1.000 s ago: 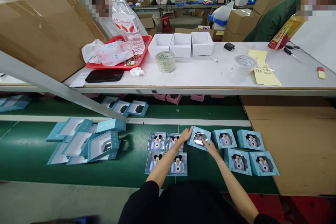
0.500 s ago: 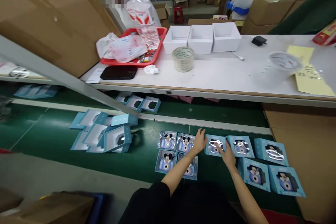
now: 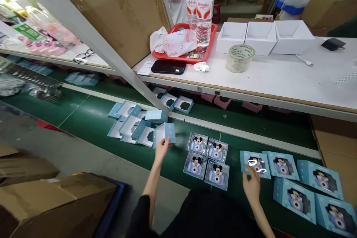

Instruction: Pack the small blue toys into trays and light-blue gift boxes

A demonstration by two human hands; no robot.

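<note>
My left hand point(image 3: 161, 151) has its fingers closed on the lower edge of a tilted light blue carton sleeve point(image 3: 165, 134), beside a loose pile of similar sleeves point(image 3: 131, 126). My right hand point(image 3: 251, 185) lies open at the lower edge of a blue boxed Mickey Mouse toy camera point(image 3: 255, 164), with its fingers apart. A block of four cellophane-windowed Mickey camera packs point(image 3: 208, 160) sits on the green conveyor belt point(image 3: 83, 126) between my hands. Several more blue boxed cameras point(image 3: 306, 189) lie to the right.
Across the belt stands a white workbench point(image 3: 279, 81) holding a red tray point(image 3: 184, 57), water bottles point(image 3: 205, 11), a tape roll point(image 3: 240, 58) and white boxes point(image 3: 264, 37). A steel beam point(image 3: 92, 41) slants overhead. A person point(image 3: 175, 0) sits beyond. Cardboard cartons point(image 3: 55, 197) stand at lower left.
My left hand has moved left from the camera packs to the sleeve pile and taken a sleeve. My right hand has drawn back toward me. The view has swung, shifting everything.
</note>
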